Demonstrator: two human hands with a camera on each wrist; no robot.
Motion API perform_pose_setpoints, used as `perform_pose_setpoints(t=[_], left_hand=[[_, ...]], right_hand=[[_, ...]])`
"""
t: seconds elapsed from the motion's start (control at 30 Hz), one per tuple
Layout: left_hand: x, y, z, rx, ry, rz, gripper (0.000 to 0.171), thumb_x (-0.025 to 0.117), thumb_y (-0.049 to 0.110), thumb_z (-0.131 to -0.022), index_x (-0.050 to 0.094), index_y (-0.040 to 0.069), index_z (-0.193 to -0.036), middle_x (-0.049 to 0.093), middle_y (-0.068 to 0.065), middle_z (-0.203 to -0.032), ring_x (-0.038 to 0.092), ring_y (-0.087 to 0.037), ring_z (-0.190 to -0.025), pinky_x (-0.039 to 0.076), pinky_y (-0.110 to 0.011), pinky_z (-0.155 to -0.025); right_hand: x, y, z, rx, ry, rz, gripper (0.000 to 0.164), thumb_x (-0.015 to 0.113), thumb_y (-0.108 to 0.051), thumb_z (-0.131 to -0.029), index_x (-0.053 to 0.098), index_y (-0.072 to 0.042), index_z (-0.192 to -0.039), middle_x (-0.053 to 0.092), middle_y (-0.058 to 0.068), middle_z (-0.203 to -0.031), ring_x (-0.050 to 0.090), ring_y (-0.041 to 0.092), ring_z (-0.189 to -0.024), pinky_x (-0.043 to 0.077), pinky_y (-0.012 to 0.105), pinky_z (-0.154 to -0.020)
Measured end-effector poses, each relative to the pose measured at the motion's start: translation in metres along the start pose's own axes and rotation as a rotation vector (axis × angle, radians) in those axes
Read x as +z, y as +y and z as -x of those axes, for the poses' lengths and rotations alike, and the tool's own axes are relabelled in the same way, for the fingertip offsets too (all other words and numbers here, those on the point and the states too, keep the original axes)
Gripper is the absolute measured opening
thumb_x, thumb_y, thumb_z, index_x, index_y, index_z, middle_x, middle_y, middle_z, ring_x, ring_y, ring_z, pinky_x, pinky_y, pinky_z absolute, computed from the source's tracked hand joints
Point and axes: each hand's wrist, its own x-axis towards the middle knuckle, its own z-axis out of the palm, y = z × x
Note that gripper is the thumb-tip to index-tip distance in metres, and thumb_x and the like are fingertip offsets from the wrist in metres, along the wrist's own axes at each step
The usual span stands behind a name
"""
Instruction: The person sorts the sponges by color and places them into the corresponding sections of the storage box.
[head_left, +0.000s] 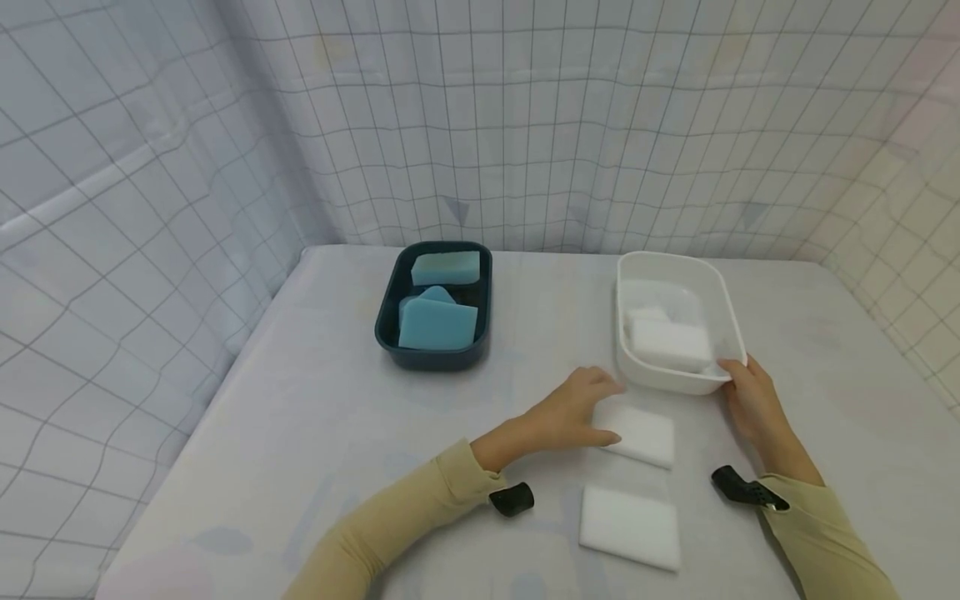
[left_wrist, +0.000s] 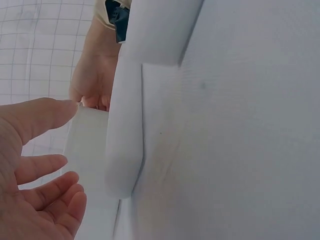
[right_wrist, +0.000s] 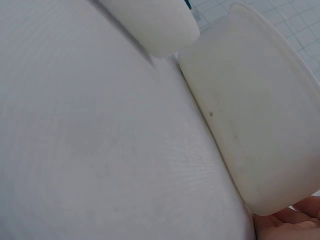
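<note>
My left hand reaches over the near left side of a white sponge, thumb and fingers spread apart. In the left wrist view its fingers hold nothing; whether they touch the sponge cannot be told. With my right hand I grip the near right corner of a white plastic bin, thumb over the rim and fingers outside. Inside that bin lie white sponges. Nearer to me, a second loose white sponge lies flat on the table. The right wrist view shows the bin's side wall standing on the table.
A dark teal bin stands at the back left with several blue sponges in it. The white-covered table meets a checked curtain at the back and sides. Black straps sit at both wrists.
</note>
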Motion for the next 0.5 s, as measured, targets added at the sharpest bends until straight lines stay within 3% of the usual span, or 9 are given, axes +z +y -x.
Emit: perform_pose_setpoints(t=[0.27, 0.5], left_hand=[[0.0032, -0.0011, 0.0037, 0.035, -0.006, -0.025, 0.062, 0.072, 0.031, -0.081, 0.049, 0.01, -0.135, 0.05, -0.005, -0.131, 0.045, -0.017, -0.119, 0.04, -0.021, -0.099], [0.0055, -0.0016, 0.0046, 0.028, -0.033, -0.028, 0.062, 0.074, 0.028, -0.081, 0.05, 0.009, -0.134, 0.05, -0.006, -0.132, 0.045, -0.018, -0.119, 0.04, -0.021, -0.099]], right_hand=[[-0.0005, -0.0011, 0.0024, -0.005, 0.007, -0.036, 0.07, 0.04, -0.027, -0.1, -0.002, -0.004, -0.15, 0.0, 0.003, -0.159, 0.006, 0.01, -0.144, 0.004, 0.026, -0.12], [-0.0013, -0.0006, 0.0017, 0.014, 0.008, -0.004, 0.069, 0.039, -0.027, -0.1, -0.002, -0.005, -0.151, -0.003, 0.003, -0.16, 0.004, 0.012, -0.145, 0.004, 0.027, -0.12]])
